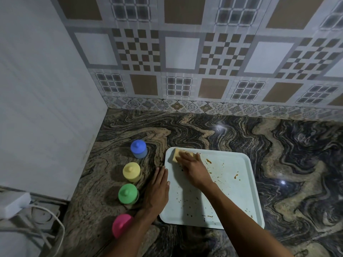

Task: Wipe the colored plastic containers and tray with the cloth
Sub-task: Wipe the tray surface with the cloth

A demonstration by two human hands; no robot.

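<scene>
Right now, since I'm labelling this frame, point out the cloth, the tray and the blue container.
cloth [176, 154]: head view, its exposed yellow corner.
tray [229, 198]: head view, bare floor right of centre.
blue container [138, 147]: head view, its lid top.

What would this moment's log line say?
right hand: presses cloth on tray, far left corner | left hand: flat at tray's left edge | containers: left of tray

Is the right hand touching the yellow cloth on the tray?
Touching. The head view shows the right hand lying flat on the yellow cloth, fingers covering most of it, at the far left corner of the tray.
</scene>
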